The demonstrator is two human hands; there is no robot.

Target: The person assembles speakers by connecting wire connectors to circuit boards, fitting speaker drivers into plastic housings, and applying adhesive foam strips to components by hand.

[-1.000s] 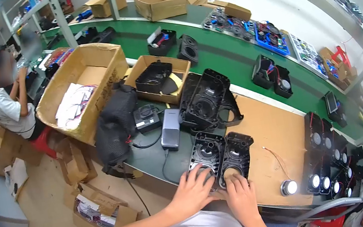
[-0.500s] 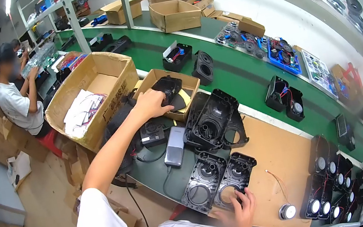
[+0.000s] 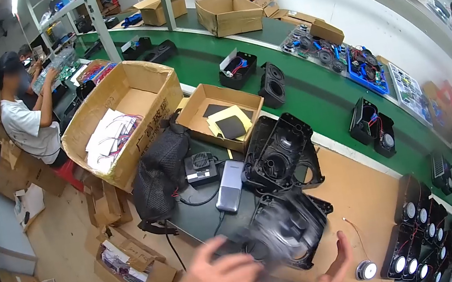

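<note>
Black speaker shell, the blurred one: where's it at?

Front-ctr, tilted over the near edge of the tabletop, overlapping other black shells in view. Too smeared for detail.

L hand?

At the shell's near L end, also blurred. Fingers are bent toward it, but can't tell how far closed or if they've got a firm hold.

And R hand?

Open, fingers up, nothing in it. Just R of the shells, apart from them, nr the beige board.

What's around?

Stacked black housings right behind. Grey oblong device to their L, then a small black unit w/ round grille, then a black mesh bag. Small carton behind those, w/ yellow sheet & dark pads inside.

R side?

Loose round driver w/ white face & thin wires on the board, nr its front edge. Past it, rows of black shells w/ white-faced drivers. Green belt runs behind.
</note>
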